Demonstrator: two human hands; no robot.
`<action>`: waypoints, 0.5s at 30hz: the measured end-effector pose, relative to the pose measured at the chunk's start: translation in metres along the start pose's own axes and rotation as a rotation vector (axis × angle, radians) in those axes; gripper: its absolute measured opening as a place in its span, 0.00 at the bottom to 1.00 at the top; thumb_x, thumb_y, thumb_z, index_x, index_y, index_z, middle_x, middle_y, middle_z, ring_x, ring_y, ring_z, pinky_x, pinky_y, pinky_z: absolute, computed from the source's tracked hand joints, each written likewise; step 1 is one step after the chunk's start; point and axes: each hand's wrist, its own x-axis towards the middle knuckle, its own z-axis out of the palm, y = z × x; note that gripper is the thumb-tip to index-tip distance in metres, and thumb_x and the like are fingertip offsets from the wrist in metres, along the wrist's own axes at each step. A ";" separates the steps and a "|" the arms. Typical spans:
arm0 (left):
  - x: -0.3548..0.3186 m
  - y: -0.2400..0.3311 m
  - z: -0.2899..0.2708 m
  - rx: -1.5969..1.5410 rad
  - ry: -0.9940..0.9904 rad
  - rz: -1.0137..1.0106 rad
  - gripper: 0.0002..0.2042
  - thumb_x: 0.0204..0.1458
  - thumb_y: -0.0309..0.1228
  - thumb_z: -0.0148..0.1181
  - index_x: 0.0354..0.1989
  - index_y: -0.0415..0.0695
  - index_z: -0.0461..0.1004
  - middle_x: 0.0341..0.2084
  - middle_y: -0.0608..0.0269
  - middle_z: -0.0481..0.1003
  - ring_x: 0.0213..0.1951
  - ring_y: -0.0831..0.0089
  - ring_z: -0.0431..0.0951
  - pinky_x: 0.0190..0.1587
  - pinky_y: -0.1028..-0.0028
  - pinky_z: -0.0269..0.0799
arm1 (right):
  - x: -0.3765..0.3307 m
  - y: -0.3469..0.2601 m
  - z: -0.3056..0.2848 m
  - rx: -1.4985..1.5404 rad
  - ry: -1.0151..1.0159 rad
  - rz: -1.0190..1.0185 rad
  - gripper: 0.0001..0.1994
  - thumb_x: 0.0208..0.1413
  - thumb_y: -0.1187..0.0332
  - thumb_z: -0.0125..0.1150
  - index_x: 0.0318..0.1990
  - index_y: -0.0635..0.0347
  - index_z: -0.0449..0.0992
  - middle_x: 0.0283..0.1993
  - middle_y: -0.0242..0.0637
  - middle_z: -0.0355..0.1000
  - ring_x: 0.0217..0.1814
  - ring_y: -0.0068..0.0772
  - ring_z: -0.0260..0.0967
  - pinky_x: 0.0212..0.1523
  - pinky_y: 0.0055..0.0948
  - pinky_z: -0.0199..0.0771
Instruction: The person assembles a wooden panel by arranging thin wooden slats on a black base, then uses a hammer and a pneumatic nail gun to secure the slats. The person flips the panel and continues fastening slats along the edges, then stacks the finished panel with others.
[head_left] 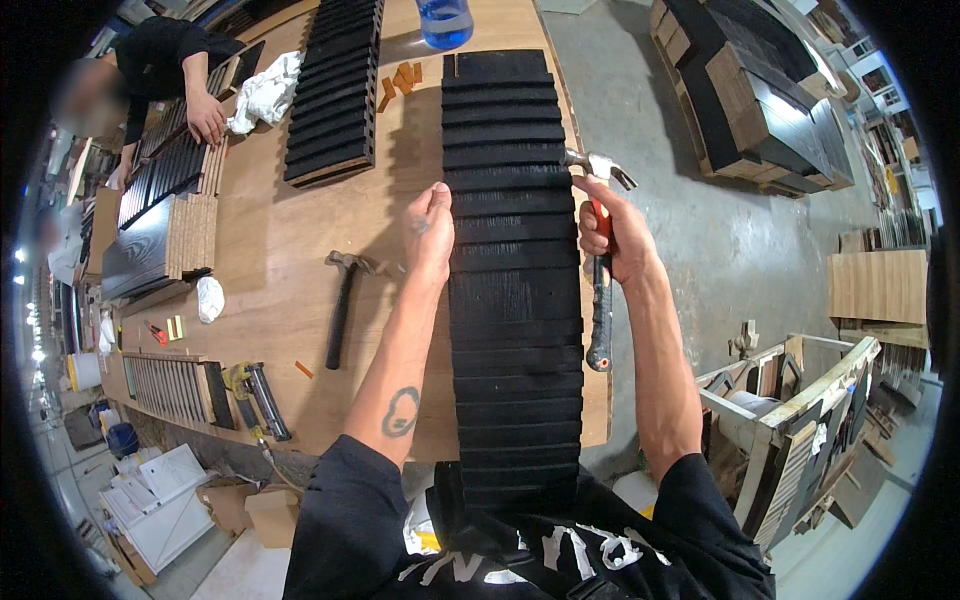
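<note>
A long black slatted panel (515, 305) lies lengthwise in front of me, its near end reaching past the table edge to my shirt. My left hand (430, 230) is closed at the panel's left edge, fingertips pressed together; what they hold, if anything, is hidden. At the right edge, my right hand (622, 235) grips a claw hammer (600, 310) by its red and black handle, the metal head up beside the panel. A second hammer (341, 310) with a dark handle rests on the table left of my left forearm.
Another slatted panel (335, 90), small orange-brown pieces (400, 84) and a blue-tinted container (445, 24) are at the table's far side. A co-worker's hand (206, 118) rests on dark boards at far left. A nail gun (260, 400) lies near left; stacked black panels (750, 100) stand at right.
</note>
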 end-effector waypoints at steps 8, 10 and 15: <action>-0.047 -0.008 -0.018 0.274 -0.031 -0.010 0.23 0.65 0.30 0.58 0.66 0.29 0.66 0.58 0.43 0.75 0.56 0.66 0.76 0.61 0.71 0.68 | -0.032 0.025 -0.020 -0.019 0.025 -0.035 0.25 0.71 0.54 0.51 0.65 0.63 0.67 0.21 0.26 0.60 0.13 0.16 0.49 0.15 0.21 0.47; -0.061 -0.001 -0.018 0.283 -0.042 -0.069 0.23 0.65 0.30 0.58 0.65 0.30 0.67 0.58 0.42 0.76 0.54 0.67 0.78 0.59 0.71 0.70 | -0.044 0.032 -0.018 0.010 0.032 0.049 0.24 0.71 0.54 0.50 0.66 0.60 0.68 0.20 0.26 0.60 0.13 0.16 0.49 0.15 0.21 0.48; -0.061 -0.029 -0.023 0.273 0.034 0.116 0.22 0.63 0.30 0.62 0.62 0.32 0.71 0.50 0.44 0.81 0.42 0.71 0.79 0.50 0.71 0.73 | -0.048 0.039 -0.017 0.046 -0.041 0.026 0.16 0.71 0.54 0.53 0.48 0.59 0.68 0.21 0.31 0.65 0.13 0.20 0.55 0.14 0.22 0.53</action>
